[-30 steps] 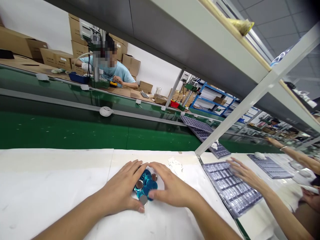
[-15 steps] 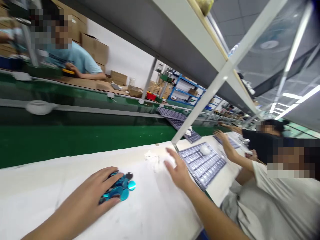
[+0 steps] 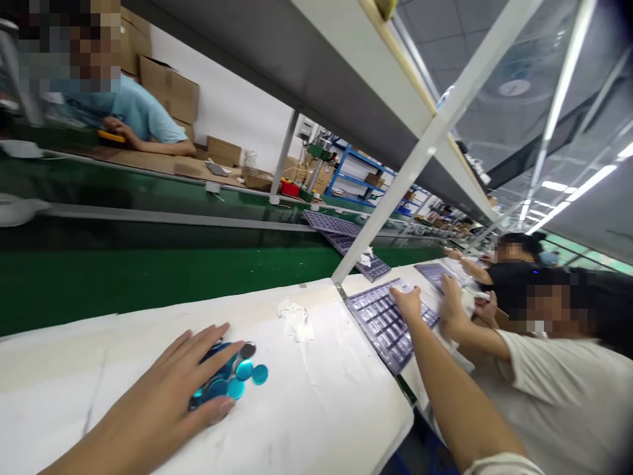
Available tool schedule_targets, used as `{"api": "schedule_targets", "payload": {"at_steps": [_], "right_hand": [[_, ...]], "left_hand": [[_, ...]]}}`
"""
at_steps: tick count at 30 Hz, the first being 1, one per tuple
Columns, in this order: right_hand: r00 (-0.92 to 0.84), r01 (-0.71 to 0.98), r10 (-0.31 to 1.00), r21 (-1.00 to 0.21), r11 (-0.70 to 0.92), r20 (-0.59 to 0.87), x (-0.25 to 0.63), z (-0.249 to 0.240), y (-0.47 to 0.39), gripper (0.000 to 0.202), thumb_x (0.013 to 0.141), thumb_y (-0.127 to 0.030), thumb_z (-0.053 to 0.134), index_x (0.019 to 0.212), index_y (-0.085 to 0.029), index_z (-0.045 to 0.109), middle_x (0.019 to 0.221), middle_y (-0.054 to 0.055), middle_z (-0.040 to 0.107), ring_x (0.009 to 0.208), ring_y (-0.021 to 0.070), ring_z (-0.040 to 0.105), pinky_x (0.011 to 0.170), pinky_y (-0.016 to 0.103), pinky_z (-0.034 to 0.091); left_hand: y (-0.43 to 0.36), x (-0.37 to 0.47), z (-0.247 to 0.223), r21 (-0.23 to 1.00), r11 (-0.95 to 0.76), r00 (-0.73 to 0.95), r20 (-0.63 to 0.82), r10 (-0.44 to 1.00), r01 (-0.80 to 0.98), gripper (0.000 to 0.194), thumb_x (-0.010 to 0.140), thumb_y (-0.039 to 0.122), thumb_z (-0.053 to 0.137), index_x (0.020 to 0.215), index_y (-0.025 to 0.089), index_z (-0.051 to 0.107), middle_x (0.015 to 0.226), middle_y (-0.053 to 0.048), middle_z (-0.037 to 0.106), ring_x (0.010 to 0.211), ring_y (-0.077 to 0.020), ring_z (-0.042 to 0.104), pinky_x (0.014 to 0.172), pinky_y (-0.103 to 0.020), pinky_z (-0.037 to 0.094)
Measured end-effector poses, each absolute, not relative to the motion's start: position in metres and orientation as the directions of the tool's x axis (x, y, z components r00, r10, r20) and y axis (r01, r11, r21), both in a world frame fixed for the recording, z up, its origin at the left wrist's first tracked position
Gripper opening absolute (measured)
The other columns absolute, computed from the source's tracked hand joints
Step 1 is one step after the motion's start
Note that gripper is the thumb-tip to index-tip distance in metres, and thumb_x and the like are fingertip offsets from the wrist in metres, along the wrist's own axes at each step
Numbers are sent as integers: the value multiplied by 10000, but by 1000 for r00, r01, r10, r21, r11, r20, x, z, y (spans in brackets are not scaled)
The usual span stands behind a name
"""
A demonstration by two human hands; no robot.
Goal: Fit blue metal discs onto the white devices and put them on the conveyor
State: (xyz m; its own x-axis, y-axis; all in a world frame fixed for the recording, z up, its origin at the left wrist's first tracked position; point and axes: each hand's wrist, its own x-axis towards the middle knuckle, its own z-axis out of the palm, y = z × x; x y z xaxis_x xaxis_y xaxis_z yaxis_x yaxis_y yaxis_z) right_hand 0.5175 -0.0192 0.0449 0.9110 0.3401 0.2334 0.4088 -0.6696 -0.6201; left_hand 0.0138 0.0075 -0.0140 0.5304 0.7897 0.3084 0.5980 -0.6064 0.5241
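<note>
My left hand (image 3: 180,376) rests on the white table over a pile of small round discs (image 3: 236,388), shiny blue with some dark ones. Its fingers are stretched out and slightly apart, covering part of the pile. Farther right, my right hand (image 3: 409,305) reaches over a dark purple compartment tray (image 3: 378,320) with clear pieces in its cells. Thumb and fingers sit on either side of a white rounded object (image 3: 404,286) at the tray's far part, mostly hidden by the hand.
Crumpled white tissue (image 3: 297,320) lies between my hands. A slanted white post (image 3: 386,204) stands by the tray's left corner. Behind the table runs a green conveyor belt (image 3: 198,277), with more trays (image 3: 341,231) on it. A co-worker in a light shirt (image 3: 554,382) sits close on the right.
My right hand has moved right, from above the bare table to the white rounded object on the tray. My left hand stays at the discs. The view has shifted slightly.
</note>
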Motion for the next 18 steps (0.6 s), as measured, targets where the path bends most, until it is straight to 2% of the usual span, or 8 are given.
{"api": "schedule_targets", "payload": {"at_steps": [3, 6, 7, 8, 10, 13, 15, 18], "right_hand": [[911, 409, 332, -654, -637, 247, 486, 47, -26, 576, 910, -382, 669, 1396, -160, 453, 1336, 156, 554, 1171, 321, 578, 989, 528, 466], [828, 511, 497, -713, -480, 259, 415, 44, -36, 865, 767, -482, 760, 1474, -204, 347, 1256, 140, 617, 1103, 328, 623, 970, 458, 482], [755, 558, 599, -742, -372, 266, 382, 43, -39, 887, 735, -498, 771, 1477, -267, 343, 1208, 83, 646, 1021, 285, 663, 910, 400, 523], [603, 556, 745, -819, -138, 284, 346, 42, -42, 944, 713, -463, 787, 1499, -270, 301, 1194, 87, 646, 993, 284, 671, 871, 400, 539], [301, 422, 898, -889, 176, 321, 273, 44, -43, 1004, 697, -407, 795, 1523, -291, 236, 1228, 92, 617, 1010, 277, 664, 854, 402, 548], [-11, 360, 964, -898, 253, 267, 194, 52, -33, 1106, 610, -325, 871, 1519, -320, 242, 1266, 76, 588, 1127, 283, 601, 951, 420, 503], [-147, 366, 965, -894, 257, 217, 179, 57, -22, 1045, 642, -318, 860, 1509, -315, 276, 1275, 69, 594, 1140, 273, 584, 977, 424, 481], [-241, 445, 950, -847, 291, 200, 201, 57, -5, 480, 864, -285, 655, 1330, -272, 539, 1115, 49, 657, 974, 220, 624, 871, 369, 507]], "left_hand": [[2, 9, 1, 655, -584, 428, 407, 807, 480, 417, 902, 508, 552, 1270, 353, 669, 1408, -23, 617, 1388, -356, 419, 1144, -529, 290], [-5, 7, 20, 782, -530, 299, 447, 843, 327, 286, 929, 420, 514, 1006, 288, 756, 1051, -63, 756, 1132, -321, 592, 981, -419, 432], [-8, 8, 27, 847, -456, 259, 391, 883, 273, 275, 925, 424, 523, 933, 278, 755, 959, -67, 752, 1019, -306, 623, 901, -392, 464], [-13, 10, 33, 921, -334, 241, 284, 928, 199, 273, 917, 444, 538, 900, 271, 748, 894, -66, 739, 907, -287, 638, 827, -374, 482], [-22, 15, 44, 999, 22, 294, -10, 956, -38, 311, 906, 504, 548, 988, 266, 732, 886, -65, 730, 757, -257, 640, 703, -362, 503], [-29, 20, 52, 803, 444, 452, -250, 857, -398, 384, 922, 495, 537, 1201, 258, 653, 971, -83, 732, 712, -242, 651, 650, -372, 531], [-25, 19, 51, 694, 509, 461, -279, 842, -510, 359, 930, 471, 541, 1166, 224, 655, 889, -90, 732, 685, -235, 649, 631, -361, 539], [-12, 13, 46, 678, 456, 361, -290, 886, -576, 327, 933, 453, 547, 1045, 170, 669, 758, -88, 710, 578, -196, 601, 520, -297, 500]]}}
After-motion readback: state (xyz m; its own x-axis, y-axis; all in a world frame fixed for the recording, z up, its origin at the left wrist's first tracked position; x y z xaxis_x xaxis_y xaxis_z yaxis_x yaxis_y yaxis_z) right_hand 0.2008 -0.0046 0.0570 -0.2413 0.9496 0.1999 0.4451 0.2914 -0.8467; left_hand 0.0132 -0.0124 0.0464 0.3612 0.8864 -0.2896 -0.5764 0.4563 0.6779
